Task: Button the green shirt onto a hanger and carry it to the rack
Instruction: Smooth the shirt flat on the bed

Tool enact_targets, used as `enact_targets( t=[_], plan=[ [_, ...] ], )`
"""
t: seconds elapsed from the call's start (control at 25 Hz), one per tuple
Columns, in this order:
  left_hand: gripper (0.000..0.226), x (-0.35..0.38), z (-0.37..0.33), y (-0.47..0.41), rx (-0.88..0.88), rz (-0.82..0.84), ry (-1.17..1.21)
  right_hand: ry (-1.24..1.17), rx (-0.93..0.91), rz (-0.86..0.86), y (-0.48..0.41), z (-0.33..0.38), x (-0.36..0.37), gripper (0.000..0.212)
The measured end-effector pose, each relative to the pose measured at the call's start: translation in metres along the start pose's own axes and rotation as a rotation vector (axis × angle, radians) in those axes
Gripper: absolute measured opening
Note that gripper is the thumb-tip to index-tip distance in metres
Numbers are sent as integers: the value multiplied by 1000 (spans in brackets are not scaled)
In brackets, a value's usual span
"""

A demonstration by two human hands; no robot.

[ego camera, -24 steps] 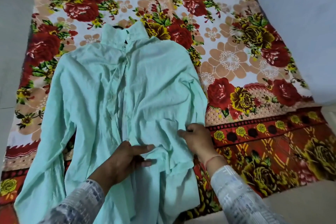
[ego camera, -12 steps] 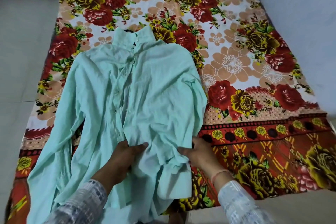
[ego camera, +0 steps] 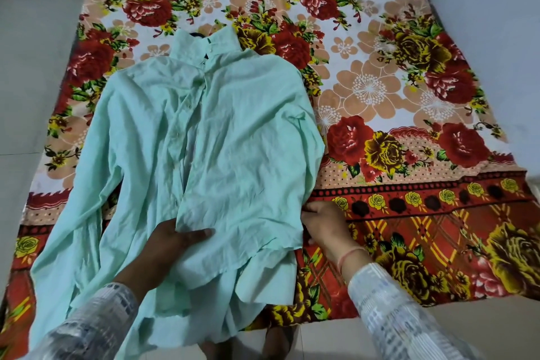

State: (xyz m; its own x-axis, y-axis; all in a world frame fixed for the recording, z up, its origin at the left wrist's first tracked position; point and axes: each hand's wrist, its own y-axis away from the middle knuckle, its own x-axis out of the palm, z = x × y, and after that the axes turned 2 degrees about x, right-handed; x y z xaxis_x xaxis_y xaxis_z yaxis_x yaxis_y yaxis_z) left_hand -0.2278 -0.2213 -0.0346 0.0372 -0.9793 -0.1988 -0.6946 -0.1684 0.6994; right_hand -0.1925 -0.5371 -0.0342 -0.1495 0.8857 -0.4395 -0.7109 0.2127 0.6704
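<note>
Green shirt [ego camera: 204,140] lay flat, front up, on the floral sheet [ego camera: 394,96], collar at the far end, hem toward the camera. A dark bit of hanger [ego camera: 196,35] showed at the collar opening.

The left hand [ego camera: 175,240] gripped the lower front edge where the two panels meet, thumb on top, fingers under the cloth. The right hand [ego camera: 325,223] sat at the shirt's right side edge, fingers bent, tips against or under the fabric. Couldn't tell whether it had hold of anything.

Edges: the hem overhung the sheet's near edge onto the pale floor [ego camera: 29,67]. The shirt's left sleeve ran diagonally toward the sheet's near left corner. The shirt's right edge sat roughly mid-sheet.

Room: a wide stretch of bare sheet lay right of the shirt, out to the wall [ego camera: 496,23]. There was more bare sheet beyond the collar, and open floor along the sheet's left edge.
</note>
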Motion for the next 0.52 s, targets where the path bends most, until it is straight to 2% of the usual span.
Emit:
enact_targets(
  t=[0.04, 0.08, 0.24, 0.28, 0.32, 0.36, 0.44, 0.48, 0.52],
  plan=[
    [37, -1, 0, -1, -11, -1, -6, -23, -1, 8, 0, 0, -1, 21],
    [38, -2, 1, -1, -13, 0, -8, -50, -35, -57, 0, 1, -2, 18],
    [43, 0, 5, -5, 24, -8, -60, -196, -251, -684, -10, 1, -35, 19],
    [41, 0, 5, -5, 33, -7, -58, -161, -295, -714, -12, 0, -42, 22],
    [40, 0, 5, -5, 41, -3, -47, -104, -294, -648, -15, -2, -44, 26],
    [39, 1, 5, -4, 44, 6, -36, -52, -237, -507, -19, -7, -43, 30],
    [42, 3, 4, -2, 41, 23, -4, -82, -16, -177, -25, -15, -38, 21],
    [43, 4, 5, -2, 35, 29, 9, -159, 43, -130, -25, -19, -38, 15],
    [44, 5, 6, -1, 25, 36, 20, -216, 35, -191, -27, -24, -42, 17]
  ],
)
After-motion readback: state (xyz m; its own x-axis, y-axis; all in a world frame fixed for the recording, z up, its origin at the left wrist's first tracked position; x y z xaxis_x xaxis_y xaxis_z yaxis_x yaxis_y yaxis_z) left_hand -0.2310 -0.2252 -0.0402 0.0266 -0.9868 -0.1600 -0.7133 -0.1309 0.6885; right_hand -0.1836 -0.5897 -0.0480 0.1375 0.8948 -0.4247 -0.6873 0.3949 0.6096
